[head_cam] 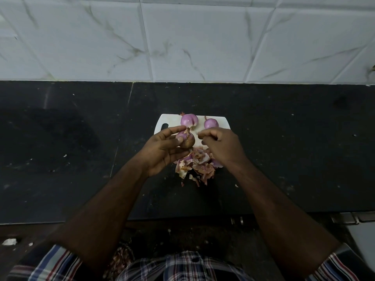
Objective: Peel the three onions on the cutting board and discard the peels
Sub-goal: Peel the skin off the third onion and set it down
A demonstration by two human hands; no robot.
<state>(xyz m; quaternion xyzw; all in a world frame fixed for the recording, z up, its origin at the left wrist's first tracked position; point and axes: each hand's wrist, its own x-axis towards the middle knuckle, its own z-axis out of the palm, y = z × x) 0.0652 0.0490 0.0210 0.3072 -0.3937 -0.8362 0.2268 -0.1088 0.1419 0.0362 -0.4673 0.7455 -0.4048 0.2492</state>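
Onions: two (189, 121) (211, 123) lie peeled, smooth and glossy purple, at the board's (170, 120) 12 o'clock edge. The third (186, 139), still partly in dull brown papery skin, sits in the left hand (162, 151), fingers curled round it above the board. The right hand (221, 145), just at 3 o'clock of it, has curled fingers; whether they pinch a strip I cannot tell. Crinkled peels (195, 165) heap at 6 o'clock, spilling onto the black table (60, 138), not yet discarded.
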